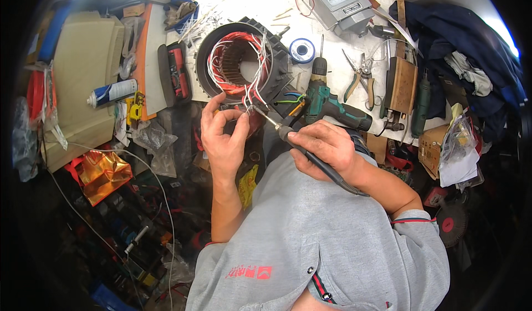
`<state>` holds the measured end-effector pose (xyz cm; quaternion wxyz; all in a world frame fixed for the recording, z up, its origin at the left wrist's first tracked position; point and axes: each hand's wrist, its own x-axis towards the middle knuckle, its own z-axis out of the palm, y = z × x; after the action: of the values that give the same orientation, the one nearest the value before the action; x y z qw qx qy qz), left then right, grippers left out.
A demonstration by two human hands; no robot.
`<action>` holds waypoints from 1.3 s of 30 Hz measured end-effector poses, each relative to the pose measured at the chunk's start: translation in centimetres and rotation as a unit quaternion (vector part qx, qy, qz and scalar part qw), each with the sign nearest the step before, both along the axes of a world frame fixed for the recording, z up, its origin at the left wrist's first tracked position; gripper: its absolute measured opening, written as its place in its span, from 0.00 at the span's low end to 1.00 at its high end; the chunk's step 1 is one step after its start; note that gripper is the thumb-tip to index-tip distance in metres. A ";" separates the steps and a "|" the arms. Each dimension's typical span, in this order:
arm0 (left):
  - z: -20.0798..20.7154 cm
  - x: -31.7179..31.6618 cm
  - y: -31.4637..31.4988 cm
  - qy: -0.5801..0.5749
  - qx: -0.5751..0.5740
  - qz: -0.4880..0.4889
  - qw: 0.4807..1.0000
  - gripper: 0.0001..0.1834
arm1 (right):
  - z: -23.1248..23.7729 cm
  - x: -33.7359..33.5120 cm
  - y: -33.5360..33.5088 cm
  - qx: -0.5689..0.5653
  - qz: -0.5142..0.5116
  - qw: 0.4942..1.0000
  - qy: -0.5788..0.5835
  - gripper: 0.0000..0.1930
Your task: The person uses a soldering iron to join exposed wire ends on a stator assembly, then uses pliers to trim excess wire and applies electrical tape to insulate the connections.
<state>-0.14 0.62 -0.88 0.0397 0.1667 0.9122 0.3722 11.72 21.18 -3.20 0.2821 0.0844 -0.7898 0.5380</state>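
At a crowded bench (260,3), my left hand (224,139) pinches a white wire lead (247,105) between thumb and forefinger, apparently to steady its end, while my right hand (326,146) closes around the dark handle of a soldering iron (282,131), likely keeping fingers clear of the metal tip. The open motor housing (203,61) sits just beyond, on the bench's near side, its red and white windings (218,50) facing up, presumably for access. Whether tip touches lead I cannot tell; the housing's underside is hidden
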 end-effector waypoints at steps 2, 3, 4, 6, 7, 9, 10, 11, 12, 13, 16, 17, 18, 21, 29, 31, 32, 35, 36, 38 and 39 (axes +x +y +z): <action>0.1 0.0 0.0 0.001 -0.002 -0.002 1.000 0.06 | 0.0 0.0 0.0 0.001 0.000 1.000 0.001 0.22; 0.1 0.0 0.0 0.001 -0.005 -0.002 1.000 0.06 | 0.0 0.0 0.0 0.001 0.001 1.000 0.001 0.22; 0.1 0.0 0.0 0.001 -0.007 -0.002 1.000 0.06 | 0.0 0.0 0.0 0.001 0.001 1.000 0.002 0.22; -0.1 -0.1 0.0 0.003 -0.006 0.000 1.000 0.06 | 0.0 0.0 0.0 0.001 0.002 1.000 0.003 0.23; -0.2 -0.1 0.0 0.005 -0.006 0.001 1.000 0.06 | 0.0 0.0 0.0 0.001 0.002 1.000 0.004 0.23; -0.2 -0.1 0.0 0.000 0.001 0.003 1.000 0.06 | 0.0 0.0 0.0 0.001 0.001 1.000 0.004 0.23; -0.2 -0.1 0.0 -0.003 0.004 0.004 1.000 0.06 | 0.0 0.0 0.0 0.001 0.000 1.000 0.004 0.24; -0.1 -0.1 0.0 -0.001 0.001 0.001 1.000 0.05 | 0.0 0.0 0.0 0.001 0.000 1.000 0.004 0.23; 0.0 -0.1 0.1 0.001 -0.002 -0.002 1.000 0.05 | 0.0 0.0 0.0 0.000 0.000 1.000 0.004 0.23; 0.1 -0.1 0.2 0.003 -0.006 -0.006 1.000 0.05 | -0.1 0.0 0.0 0.000 0.001 1.000 0.004 0.23; -0.1 -0.1 -0.2 0.020 -0.024 -0.020 0.999 0.05 | -0.1 0.0 0.0 -0.002 0.001 1.000 0.003 0.23; -0.1 -0.1 -0.2 0.018 -0.022 -0.017 0.999 0.05 | -0.1 0.0 0.0 -0.001 0.001 1.000 0.003 0.23; -0.2 -0.1 -0.2 0.016 -0.020 -0.014 1.000 0.05 | -0.1 0.0 0.0 -0.001 0.000 1.000 0.004 0.23; -0.2 -0.2 -0.1 0.017 -0.021 -0.007 1.000 0.05 | -0.1 -0.1 -0.1 -0.001 -0.001 1.000 0.005 0.22; 0.0 -0.1 -0.2 -0.004 0.010 0.001 1.000 0.04 | 0.0 0.0 0.0 0.002 -0.003 1.000 0.008 0.22; 0.1 0.0 -0.1 -0.016 0.021 0.010 1.000 0.04 | 0.1 0.0 -0.1 0.002 -0.001 1.000 0.010 0.21; 0.1 0.0 -0.1 -0.017 0.023 0.011 1.000 0.04 | 0.1 -0.1 -0.1 0.003 -0.001 1.000 0.010 0.22; 0.1 0.1 -0.2 -0.018 0.025 0.010 0.999 0.04 | 0.0 -0.1 -0.2 0.005 0.002 1.000 0.008 0.22; 0.1 0.0 -0.2 -0.016 0.024 0.007 1.000 0.04 | 0.1 -0.1 -0.2 0.005 0.004 1.000 0.006 0.22; 0.0 0.0 -0.4 -0.018 0.023 0.004 1.000 0.04 | 0.1 -0.2 -0.2 0.005 0.007 1.000 0.006 0.22; -0.1 0.0 -0.5 -0.021 0.023 0.004 1.000 0.04 | 0.2 -0.2 -0.2 0.006 0.007 1.000 0.007 0.22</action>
<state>-0.13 0.08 -1.01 0.0536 0.1558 0.9032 0.3964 11.54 20.97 -3.03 0.2830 0.0952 -0.7905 0.5348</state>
